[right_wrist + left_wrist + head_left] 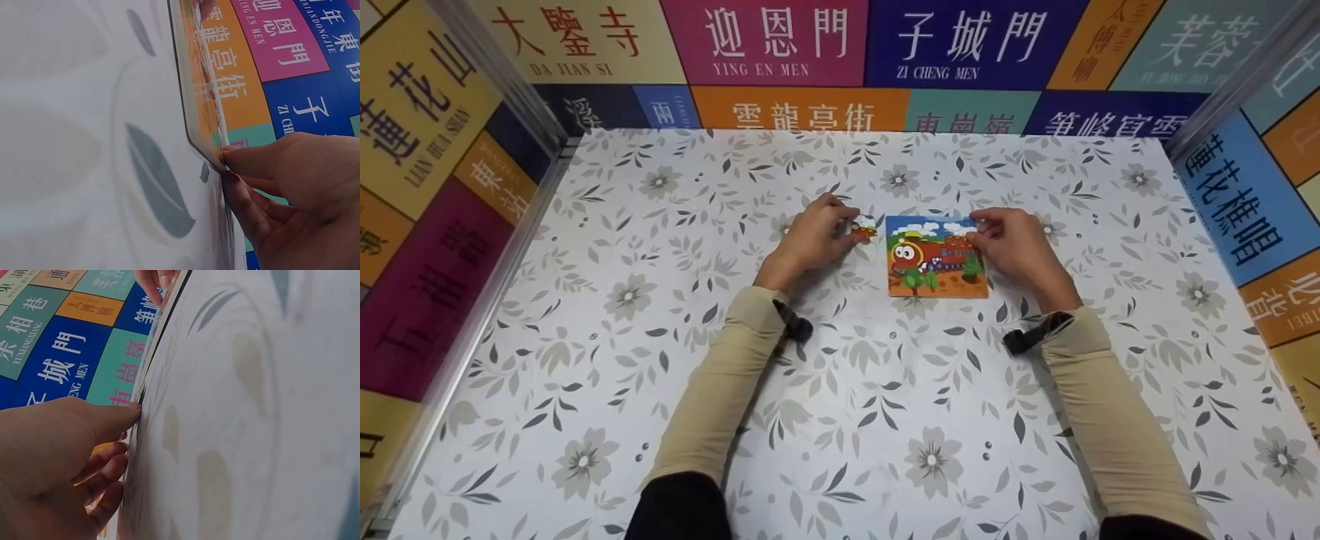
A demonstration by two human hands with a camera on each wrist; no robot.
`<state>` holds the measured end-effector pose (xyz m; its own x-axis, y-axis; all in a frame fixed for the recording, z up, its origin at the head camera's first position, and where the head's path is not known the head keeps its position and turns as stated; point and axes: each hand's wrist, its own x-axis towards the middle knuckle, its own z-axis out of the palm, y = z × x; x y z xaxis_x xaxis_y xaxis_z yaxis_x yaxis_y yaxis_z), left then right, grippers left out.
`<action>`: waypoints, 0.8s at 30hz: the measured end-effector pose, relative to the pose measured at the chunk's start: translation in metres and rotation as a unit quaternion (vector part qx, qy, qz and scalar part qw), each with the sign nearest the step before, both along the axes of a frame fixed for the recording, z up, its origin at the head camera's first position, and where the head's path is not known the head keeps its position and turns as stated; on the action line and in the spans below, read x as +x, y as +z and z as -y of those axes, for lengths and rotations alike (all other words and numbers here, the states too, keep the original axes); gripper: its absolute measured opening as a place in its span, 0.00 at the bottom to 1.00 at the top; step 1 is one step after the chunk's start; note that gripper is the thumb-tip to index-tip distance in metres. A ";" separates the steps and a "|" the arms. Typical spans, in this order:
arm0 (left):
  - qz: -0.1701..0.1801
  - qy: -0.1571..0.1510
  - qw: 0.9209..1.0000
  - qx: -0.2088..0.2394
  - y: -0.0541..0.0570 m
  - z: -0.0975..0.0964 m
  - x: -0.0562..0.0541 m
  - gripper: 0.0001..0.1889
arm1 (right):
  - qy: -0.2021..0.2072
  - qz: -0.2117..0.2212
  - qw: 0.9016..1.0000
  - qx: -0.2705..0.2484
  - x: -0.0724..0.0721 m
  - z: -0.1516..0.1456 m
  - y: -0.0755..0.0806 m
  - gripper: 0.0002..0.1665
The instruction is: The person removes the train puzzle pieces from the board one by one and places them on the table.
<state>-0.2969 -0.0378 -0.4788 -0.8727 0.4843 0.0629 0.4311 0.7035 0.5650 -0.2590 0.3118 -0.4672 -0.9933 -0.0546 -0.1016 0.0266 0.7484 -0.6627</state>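
Note:
On the table lies a square picture board [936, 259] showing a red cartoon train, clouds and green bushes. My right hand [1011, 238] pinches the board's right edge near its upper corner. The right wrist view shows that thumb and fingertips [232, 157] meeting at the edge of the board [194, 95]. To the left of the board, my left hand [814, 236] holds a small printed piece [867, 225] between thumb and fingers, its colours like the board's. In the left wrist view the thumb [115, 421] lies close along the tabletop, and the piece is mostly hidden.
A white floral cloth [660, 360] covers the table. Upright panels with large Chinese lettering [780, 45] stand along the back and both sides. Black straps with small cameras [799, 328] sit at both wrists, over beige sleeves [720, 390].

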 end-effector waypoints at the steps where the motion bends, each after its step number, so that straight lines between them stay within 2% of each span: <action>1: 0.002 0.002 1.000 -0.001 0.000 0.000 0.000 0.27 | 0.000 -0.001 1.000 -0.002 0.000 0.000 0.000 0.28; 9: 0.007 -0.001 1.000 0.006 0.000 0.002 0.001 0.26 | -0.001 -0.014 1.000 -0.006 0.000 0.001 0.000 0.27; 15: 0.013 0.001 1.000 0.017 0.001 0.002 0.001 0.27 | -0.007 -0.008 1.000 -0.011 0.001 0.000 0.000 0.27; 20: 0.011 0.000 0.998 0.056 0.008 0.000 0.002 0.26 | -0.008 -0.003 1.000 -0.013 0.000 0.000 0.000 0.27; 24: 0.011 -0.008 0.997 0.078 0.011 -0.010 0.005 0.25 | -0.003 0.000 1.000 -0.014 0.000 -0.001 0.000 0.28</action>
